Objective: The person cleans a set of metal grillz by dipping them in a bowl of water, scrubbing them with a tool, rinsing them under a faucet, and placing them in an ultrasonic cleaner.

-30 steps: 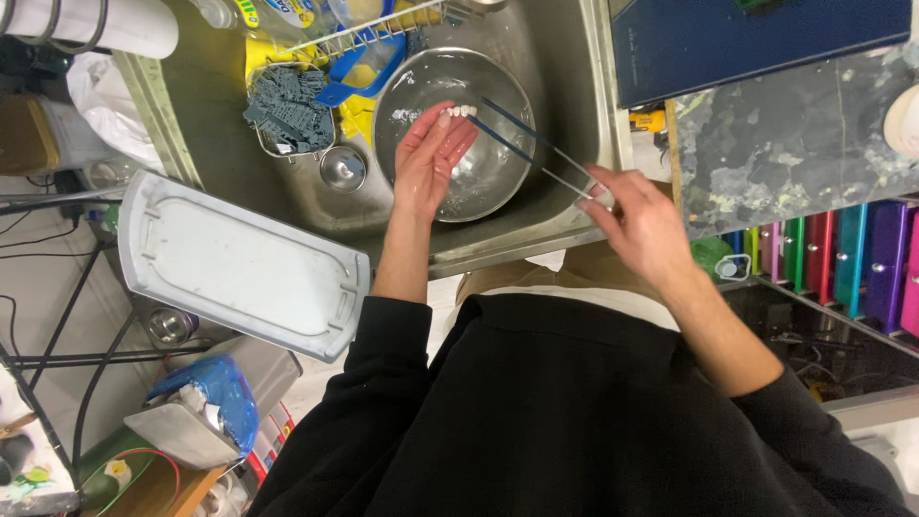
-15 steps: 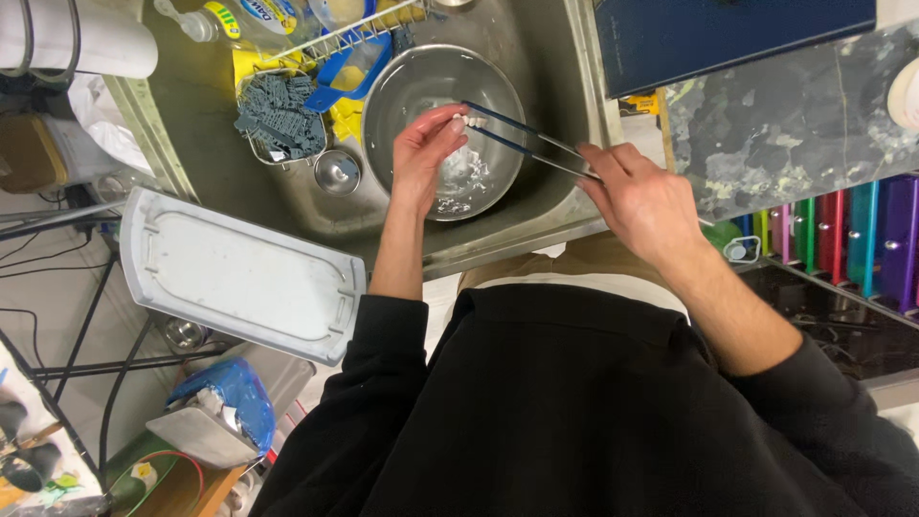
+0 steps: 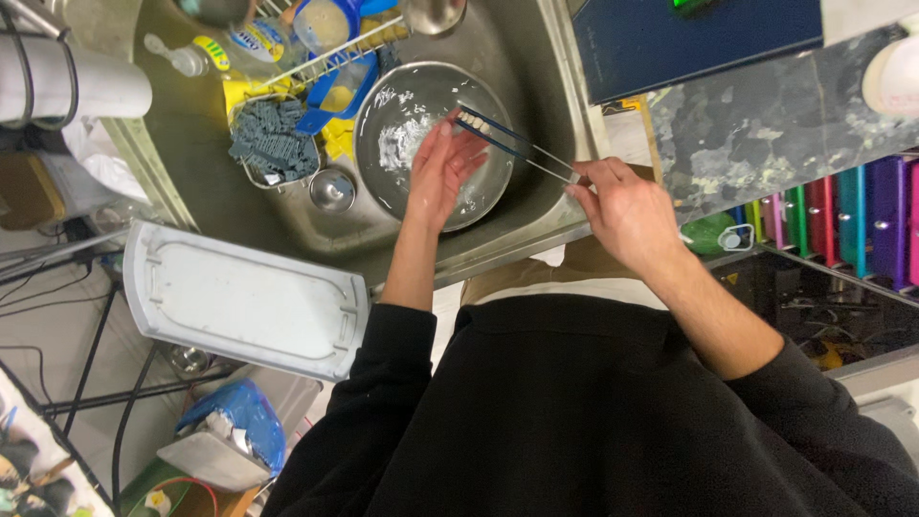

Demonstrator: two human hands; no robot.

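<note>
1. Two chopsticks, dark blue with pale tips, are pinched at their near ends by the right hand; its grip is pressed together around them, thumb and fingers closed on the ends.
2. Their pale tips reach out over the bowl and meet the fingers of the left hand.
3. That left hand lies flat and loosely spread over the bowl, fingers touching the chopstick tips; its grip holds nothing closed, and it is soapy at the fingertips.
4. White suds lie inside the bowl, a round metal one sitting in the sink toward its right wall.
5. Just left of the bowl, on the sink floor, is the round metal drain.
6. Beyond the drain, toward the far left corner of the sink, sits a dark grey scrubbing pad on a small holder, with a yellow sponge between it and the bowl.
7. Past those, at the far edge, a wire rack carries a blue-rimmed cup, and a dish soap bottle lies beside it.
8. Left of the sink's near edge, a white plastic tray lies tipped off the counter side.
9. Right of the sink is a mottled grey counter, with a dark blue board at its far edge.
10. Both arms wear black sleeves.
</note>
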